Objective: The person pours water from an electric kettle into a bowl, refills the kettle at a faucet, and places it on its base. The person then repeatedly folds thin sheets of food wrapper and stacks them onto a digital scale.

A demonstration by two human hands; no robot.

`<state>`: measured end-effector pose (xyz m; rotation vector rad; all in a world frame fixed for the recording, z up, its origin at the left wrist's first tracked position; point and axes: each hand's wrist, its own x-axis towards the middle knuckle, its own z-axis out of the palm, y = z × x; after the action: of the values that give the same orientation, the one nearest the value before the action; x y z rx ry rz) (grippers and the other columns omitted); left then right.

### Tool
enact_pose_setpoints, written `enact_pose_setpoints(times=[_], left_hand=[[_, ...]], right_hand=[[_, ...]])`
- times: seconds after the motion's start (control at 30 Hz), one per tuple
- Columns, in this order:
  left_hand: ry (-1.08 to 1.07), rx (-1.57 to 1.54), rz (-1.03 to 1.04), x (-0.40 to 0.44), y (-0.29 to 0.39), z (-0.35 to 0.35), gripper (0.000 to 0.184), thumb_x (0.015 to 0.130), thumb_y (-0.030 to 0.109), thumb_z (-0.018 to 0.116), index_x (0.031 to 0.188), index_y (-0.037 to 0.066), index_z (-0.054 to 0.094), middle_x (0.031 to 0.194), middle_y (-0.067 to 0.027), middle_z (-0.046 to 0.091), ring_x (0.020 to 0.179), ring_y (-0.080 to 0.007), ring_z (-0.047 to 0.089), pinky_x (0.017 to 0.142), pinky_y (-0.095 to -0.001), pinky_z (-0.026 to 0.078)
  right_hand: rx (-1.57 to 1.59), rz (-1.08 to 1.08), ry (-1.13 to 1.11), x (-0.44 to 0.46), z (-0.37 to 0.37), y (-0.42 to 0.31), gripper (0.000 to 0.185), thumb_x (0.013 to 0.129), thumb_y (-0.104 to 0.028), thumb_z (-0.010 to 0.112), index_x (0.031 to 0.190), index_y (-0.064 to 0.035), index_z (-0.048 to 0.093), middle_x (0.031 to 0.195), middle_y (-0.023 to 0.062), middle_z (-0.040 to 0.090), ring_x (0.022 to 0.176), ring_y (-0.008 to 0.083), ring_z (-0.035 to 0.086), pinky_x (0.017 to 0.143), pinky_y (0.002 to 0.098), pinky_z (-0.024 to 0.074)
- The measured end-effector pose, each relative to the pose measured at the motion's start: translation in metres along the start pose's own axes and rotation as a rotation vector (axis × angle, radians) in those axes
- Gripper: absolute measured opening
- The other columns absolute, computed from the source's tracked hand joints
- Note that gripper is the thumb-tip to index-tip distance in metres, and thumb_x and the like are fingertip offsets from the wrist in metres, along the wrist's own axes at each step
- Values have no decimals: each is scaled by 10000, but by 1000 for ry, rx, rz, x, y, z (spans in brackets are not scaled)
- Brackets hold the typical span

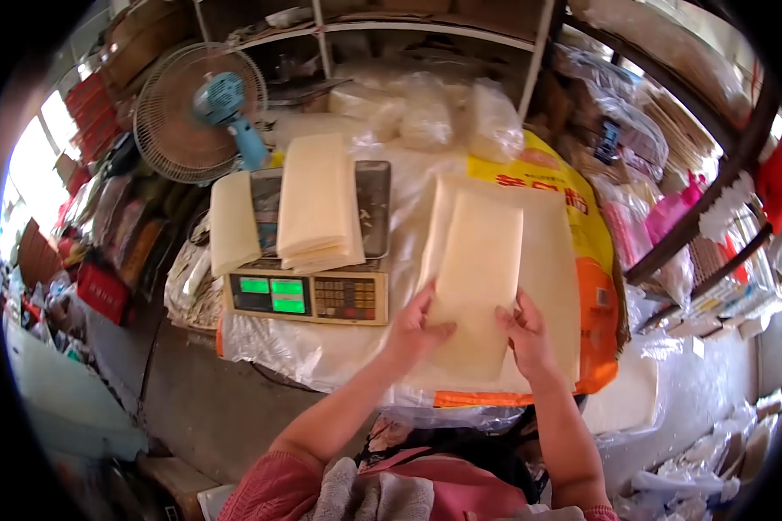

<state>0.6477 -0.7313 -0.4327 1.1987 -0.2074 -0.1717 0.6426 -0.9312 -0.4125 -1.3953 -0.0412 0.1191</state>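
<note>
My left hand grips the left edge of a folded cream sheet, thumb stretched across its top. On the opposite edge, my right hand pinches the same sheet, with its fingers along the side. Beneath it lies a larger flat cream sheet of the same kind, spread on the work surface. To the left is a digital scale with lit green displays. A stack of folded cream sheets rests on its metal pan, and another folded sheet sits at the pan's left side.
A yellow and orange printed sack lies under the right side of the sheets. Clear plastic bags of pale goods stand at the back. An electric fan is at the back left. Metal shelving with packed goods lines the right.
</note>
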Motion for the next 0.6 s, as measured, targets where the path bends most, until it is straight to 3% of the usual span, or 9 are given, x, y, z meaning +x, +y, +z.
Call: enact_pose_setpoints(times=[0.07,0.1,0.17,0.27,0.33,0.37,0.6], left_hand=[[143,33,277,10,54,-21,807,742,-83,602,1446,51,230,1341,-78,479,1201,-159,469,985,-292,399],[173,113,351,19,83,-42,878,720,-76,625,1460,51,169,1434,-104,352,1237,-184,435,1020,-320,379],[266,221,375,36,141,-82,817,750,-79,580,1456,58,192,1362,-113,442,1161,-199,509,973,-319,427],[311,170,324,68,170,-163,764,736,-81,581,1428,21,274,1319,-112,492,1111,-194,542,935,-295,438],[368,215,169,72,161,-197,738,730,-76,586,1410,9,313,1303,-107,508,1103,-191,546,935,-288,432],[394,239,89,72,159,-199,725,727,-74,589,1401,3,333,1295,-105,517,1099,-189,548,935,-284,429],[454,340,170,68,154,-201,652,726,-45,599,1351,8,421,1222,-97,571,1038,-172,568,898,-276,433]], right_hand=[[-1,-48,-72,0,26,-34,511,903,-92,574,1358,-25,351,1047,124,633,850,152,638,730,247,501],[-3,-71,-103,-1,34,-41,517,914,-89,559,1375,-24,333,1055,129,633,848,163,646,733,246,507],[-91,-39,-124,-1,32,-37,520,930,-92,524,1390,-3,298,1052,151,633,838,200,658,751,280,528],[-168,59,-108,-5,11,-15,515,935,-98,517,1388,12,299,1031,159,638,812,216,665,749,294,538],[-187,134,-81,-11,-4,4,501,931,-101,527,1373,18,324,1016,157,642,803,216,666,741,293,539],[-192,168,-64,-15,-11,12,490,929,-101,531,1363,23,339,1009,156,644,804,216,665,738,293,539],[-226,186,7,-25,-48,31,398,922,-87,540,1276,57,430,977,169,649,783,198,663,702,278,534]])
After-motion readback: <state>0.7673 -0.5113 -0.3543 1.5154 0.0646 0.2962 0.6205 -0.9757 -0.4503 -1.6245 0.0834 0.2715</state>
